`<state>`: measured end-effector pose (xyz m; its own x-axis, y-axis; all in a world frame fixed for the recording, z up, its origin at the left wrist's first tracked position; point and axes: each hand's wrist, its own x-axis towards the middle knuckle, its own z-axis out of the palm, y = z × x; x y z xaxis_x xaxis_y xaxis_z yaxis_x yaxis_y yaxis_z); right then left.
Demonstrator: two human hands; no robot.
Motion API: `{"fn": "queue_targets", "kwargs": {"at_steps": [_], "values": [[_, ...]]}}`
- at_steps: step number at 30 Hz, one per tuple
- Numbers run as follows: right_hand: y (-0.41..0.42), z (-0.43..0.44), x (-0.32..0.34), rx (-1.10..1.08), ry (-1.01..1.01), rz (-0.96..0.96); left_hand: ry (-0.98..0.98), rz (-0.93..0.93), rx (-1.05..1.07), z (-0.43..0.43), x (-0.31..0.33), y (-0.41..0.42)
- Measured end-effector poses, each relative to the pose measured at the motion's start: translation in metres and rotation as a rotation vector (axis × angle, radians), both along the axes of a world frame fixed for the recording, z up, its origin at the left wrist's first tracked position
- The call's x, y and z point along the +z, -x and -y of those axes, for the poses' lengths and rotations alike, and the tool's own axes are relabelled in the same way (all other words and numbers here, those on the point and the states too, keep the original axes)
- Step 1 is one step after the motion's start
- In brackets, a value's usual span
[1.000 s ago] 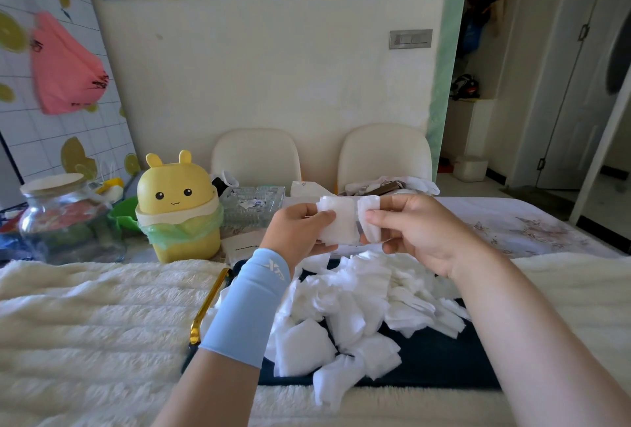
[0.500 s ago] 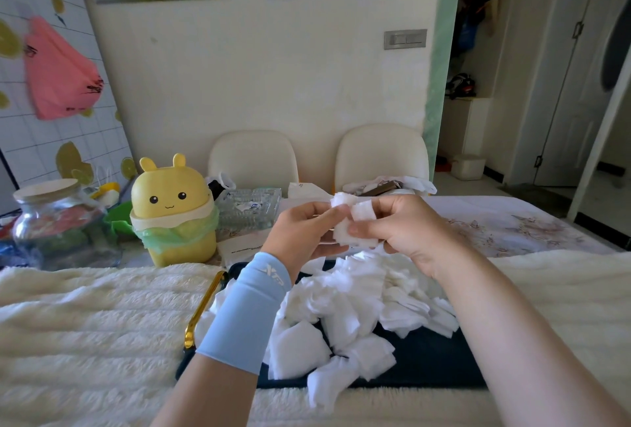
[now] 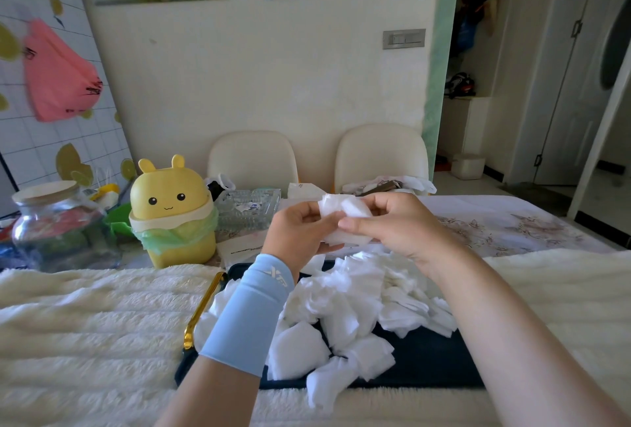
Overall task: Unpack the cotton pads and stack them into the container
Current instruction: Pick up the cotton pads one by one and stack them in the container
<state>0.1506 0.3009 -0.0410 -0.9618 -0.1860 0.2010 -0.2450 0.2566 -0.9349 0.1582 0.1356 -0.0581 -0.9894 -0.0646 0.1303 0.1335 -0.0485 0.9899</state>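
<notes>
Through the head camera, our left hand [image 3: 300, 232] and right hand [image 3: 399, 225] both pinch one white cotton pad [image 3: 341, 211] between thumb and fingertips, raised above the far edge of the dark tray [image 3: 426, 358]. The loose pile of pads [image 3: 351, 303] covers the tray's middle and spills over its near edge. We judge them light, soft and easily crumpled, best taken gently by the edges

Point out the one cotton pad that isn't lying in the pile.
The cotton pad pinched between the left hand and right hand, held up above the dark tray; every other pad lies in the heap down on it.
</notes>
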Motion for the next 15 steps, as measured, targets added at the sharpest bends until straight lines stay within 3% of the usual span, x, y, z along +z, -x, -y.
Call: {"fn": "queue_targets", "kwargs": {"at_steps": [7, 11, 15], "values": [[-0.005, -0.011, 0.007, -0.018, 0.106, 0.071, -0.051, 0.067, -0.043, 0.006, 0.001, 0.001], [-0.006, -0.011, 0.012, -0.063, 0.221, 0.079, -0.21, 0.178, -0.047, 0.006, 0.001, 0.004], [-0.005, -0.001, 0.011, -0.066, 0.165, 0.074, -0.224, 0.178, -0.079, 0.006, 0.001, 0.002]]}}
